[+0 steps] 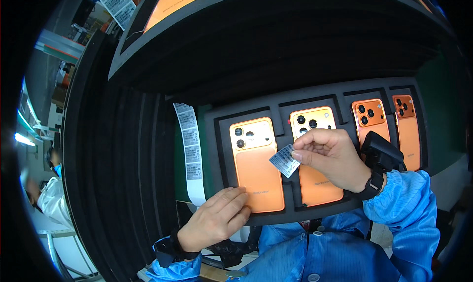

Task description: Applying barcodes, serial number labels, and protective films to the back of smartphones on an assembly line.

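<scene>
The right hand is between 3 and 4 o'clock from the middle of the view. Its thumb and a finger pinch a small silver label by one corner. The label is tilted and sits in front of the gap between the first orange phone and the second orange phone. I can't tell if it touches either one.

The left hand is at about 7 o'clock from the first phone. Its fingers are close together, and the tips touch that phone's low edge. I can't tell if they grip it.

Four phones lie in a dark gray tray, with their camera ends toward 12 o'clock. A long strip of labels hangs near 9 o'clock from the first phone.
</scene>
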The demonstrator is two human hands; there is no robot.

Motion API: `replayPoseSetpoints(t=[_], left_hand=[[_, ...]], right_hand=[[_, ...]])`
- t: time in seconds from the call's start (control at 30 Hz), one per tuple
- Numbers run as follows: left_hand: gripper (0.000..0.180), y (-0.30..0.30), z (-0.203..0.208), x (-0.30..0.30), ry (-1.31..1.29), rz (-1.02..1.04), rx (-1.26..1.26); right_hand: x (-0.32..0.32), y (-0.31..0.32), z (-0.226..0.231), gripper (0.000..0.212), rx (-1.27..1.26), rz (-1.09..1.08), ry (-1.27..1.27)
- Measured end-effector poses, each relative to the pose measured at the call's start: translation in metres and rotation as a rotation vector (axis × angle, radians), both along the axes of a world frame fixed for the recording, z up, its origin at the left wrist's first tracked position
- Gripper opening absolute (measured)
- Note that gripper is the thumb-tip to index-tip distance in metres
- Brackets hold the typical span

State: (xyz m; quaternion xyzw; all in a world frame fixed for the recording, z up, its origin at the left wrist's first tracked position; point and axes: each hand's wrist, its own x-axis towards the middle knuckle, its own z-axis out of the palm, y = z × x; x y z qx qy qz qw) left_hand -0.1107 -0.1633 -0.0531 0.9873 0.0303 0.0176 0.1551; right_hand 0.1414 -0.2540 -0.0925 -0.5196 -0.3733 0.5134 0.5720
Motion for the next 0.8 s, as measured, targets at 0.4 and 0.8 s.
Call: replayPoseSetpoints(t=[0.4, 0.8], left_hand=[[0.024, 0.032, -0.031, 0.03, -0.226, 0.145, -0.129], [0.01, 0.087, -0.038, 0.092, -0.543, 0.352, -0.248]], right_hand=[[0.007, 0.003, 0.002, 0.012, -0.081, 0.033, -0.025], [0.003, -0.002, 0.004, 0.012, -0.07, 0.16, -0.042]])
